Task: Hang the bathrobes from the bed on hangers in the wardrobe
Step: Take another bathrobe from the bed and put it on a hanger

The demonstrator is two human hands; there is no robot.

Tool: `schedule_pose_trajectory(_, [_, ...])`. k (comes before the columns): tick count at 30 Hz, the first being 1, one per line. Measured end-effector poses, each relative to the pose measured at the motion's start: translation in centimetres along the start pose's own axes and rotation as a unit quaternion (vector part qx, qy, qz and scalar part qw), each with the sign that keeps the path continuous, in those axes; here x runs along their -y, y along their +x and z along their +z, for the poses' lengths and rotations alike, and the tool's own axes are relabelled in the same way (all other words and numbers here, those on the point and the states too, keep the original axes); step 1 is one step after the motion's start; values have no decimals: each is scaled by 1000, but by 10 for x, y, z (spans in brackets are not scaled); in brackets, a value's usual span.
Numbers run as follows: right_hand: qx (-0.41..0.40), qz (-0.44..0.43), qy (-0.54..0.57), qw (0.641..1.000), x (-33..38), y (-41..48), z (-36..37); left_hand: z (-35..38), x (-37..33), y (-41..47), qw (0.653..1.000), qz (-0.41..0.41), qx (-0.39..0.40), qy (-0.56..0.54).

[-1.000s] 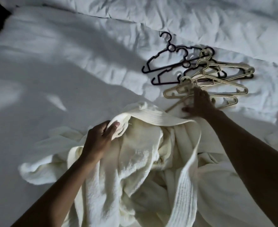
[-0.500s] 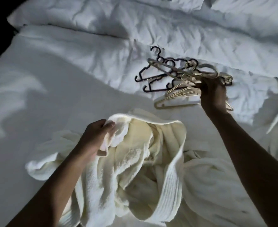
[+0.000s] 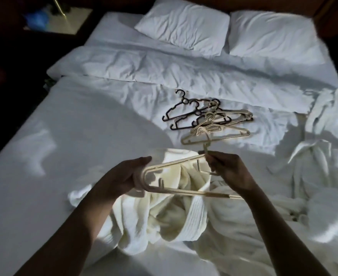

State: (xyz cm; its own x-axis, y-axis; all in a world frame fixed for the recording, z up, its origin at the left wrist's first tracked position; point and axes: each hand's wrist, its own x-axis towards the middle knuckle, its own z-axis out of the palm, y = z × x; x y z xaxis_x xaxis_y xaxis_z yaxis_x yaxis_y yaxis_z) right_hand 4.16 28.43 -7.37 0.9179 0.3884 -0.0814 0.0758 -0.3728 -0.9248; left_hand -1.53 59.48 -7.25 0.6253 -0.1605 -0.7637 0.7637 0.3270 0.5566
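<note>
While it is held over the bathrobe, hanger: cream, in both hands.
left hand: fingers curled round the hanger's left end.
right hand: pinches the neck below the hook.
bathrobe: crumpled on the bed.
spare hangers: heaped beyond, on the bed.

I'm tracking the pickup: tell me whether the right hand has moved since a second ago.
Yes. The right hand left the hanger pile, coming toward the person, and now grips a beige hanger over the bathrobe.
</note>
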Motion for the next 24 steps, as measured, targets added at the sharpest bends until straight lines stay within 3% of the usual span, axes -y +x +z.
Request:
schedule_pose_trajectory(7, [39, 11, -28, 999, 24, -65, 50, 25, -4, -54, 989, 118, 72, -59])
schedule_pose_trajectory(11, [30, -6, -13, 999, 50, -83, 67, 38, -2, -73, 982, 177, 64, -16])
schedule_pose_trajectory(17, [81, -36, 14, 996, 97, -95, 58, 44, -12, -104, 972, 222, 71, 26])
schedule_pose_trajectory(21, [113, -49, -44, 991, 122, -96, 51, 38, -17, -121, 971, 221, 21, 89])
schedule_pose_trajectory(24, [111, -84, -161, 977, 142, -90, 46, 40, -27, -144, 960, 229, 46, 154])
